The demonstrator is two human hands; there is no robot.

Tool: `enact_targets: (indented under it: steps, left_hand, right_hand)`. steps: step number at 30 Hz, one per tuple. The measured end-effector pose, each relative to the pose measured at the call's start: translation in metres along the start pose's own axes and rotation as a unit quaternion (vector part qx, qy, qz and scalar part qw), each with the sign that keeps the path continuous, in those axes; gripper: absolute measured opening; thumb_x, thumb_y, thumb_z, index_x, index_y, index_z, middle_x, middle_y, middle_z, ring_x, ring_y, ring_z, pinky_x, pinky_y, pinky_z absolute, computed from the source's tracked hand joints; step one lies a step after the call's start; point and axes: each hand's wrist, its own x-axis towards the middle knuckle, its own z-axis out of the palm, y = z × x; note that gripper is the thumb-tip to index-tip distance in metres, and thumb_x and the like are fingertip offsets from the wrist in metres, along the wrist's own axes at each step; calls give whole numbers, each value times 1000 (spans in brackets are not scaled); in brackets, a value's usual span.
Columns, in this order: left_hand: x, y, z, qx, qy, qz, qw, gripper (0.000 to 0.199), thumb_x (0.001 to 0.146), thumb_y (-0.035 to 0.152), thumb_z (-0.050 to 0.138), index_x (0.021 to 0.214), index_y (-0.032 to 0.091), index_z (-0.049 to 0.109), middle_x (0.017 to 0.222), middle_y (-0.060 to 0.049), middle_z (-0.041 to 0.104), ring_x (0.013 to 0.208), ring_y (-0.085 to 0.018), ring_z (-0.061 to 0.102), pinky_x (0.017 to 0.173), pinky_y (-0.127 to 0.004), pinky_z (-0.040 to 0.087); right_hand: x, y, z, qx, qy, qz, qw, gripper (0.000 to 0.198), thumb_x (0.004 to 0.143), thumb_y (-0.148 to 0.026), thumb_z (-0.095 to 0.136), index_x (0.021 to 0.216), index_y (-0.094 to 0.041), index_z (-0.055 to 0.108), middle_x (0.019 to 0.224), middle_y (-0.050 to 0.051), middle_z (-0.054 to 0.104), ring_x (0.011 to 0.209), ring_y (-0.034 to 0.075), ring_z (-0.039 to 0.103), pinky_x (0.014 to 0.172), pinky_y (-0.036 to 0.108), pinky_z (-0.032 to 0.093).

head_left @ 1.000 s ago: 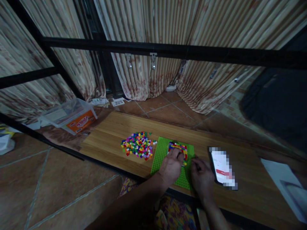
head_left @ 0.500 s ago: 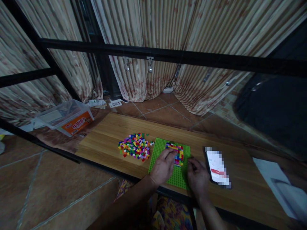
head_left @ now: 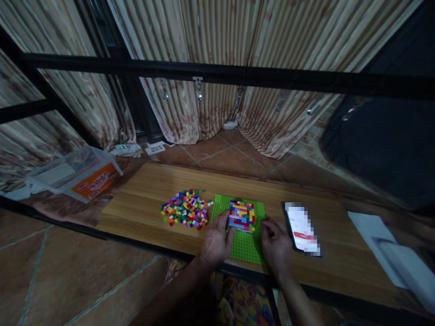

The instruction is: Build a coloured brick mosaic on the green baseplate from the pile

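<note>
Green baseplate (head_left: 248,250), at our five o'clock: left hand (head_left: 216,242), spread, seemingly empty, and right hand (head_left: 277,246), curled, contents unclear, flank its brick panel (head_left: 242,217) at eight and four o'clock. We judge the step brick-fitting; next calls for precise fingertip placement.

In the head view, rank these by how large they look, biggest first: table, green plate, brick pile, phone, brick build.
1. Table
2. Green plate
3. Brick pile and phone: too alike in size to rank
4. Brick build
</note>
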Motion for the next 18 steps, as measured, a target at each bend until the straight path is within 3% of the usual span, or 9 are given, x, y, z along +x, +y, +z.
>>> enact_targets:
  steps: [7, 11, 18]
  left_hand:
    - [2, 0, 1, 36, -8, -6, 999, 50, 92, 30, 48, 140, 17, 37, 124, -12, 59, 118, -24, 54, 101, -43, 46]
    - [3, -1, 5, 69, -14, -4, 998, 56, 92, 34, 49, 142, 15, 33, 125, -14, 57, 120, -25, 52, 102, -44, 46]
    - [3, -3, 14, 116, -10, 12, 993, 60, 92, 35, 47, 144, 10, 30, 135, -19, 50, 127, -29, 46, 105, -48, 42]
  right_hand:
    - [5, 3, -1, 58, -7, 73, 996, 35, 84, -46, 52, 90, -16, 70, 99, 12, 68, 91, 25, 63, 82, 38, 48]
    - [23, -16, 1, 119, -13, 143, 982, 49, 85, -56, 50, 105, -15, 68, 100, 13, 71, 92, 26, 64, 82, 39, 49]
    - [38, -48, 32, 77, -62, 132, 986, 61, 88, -59, 38, 120, -12, 59, 113, 17, 65, 102, 27, 61, 90, 41, 46]
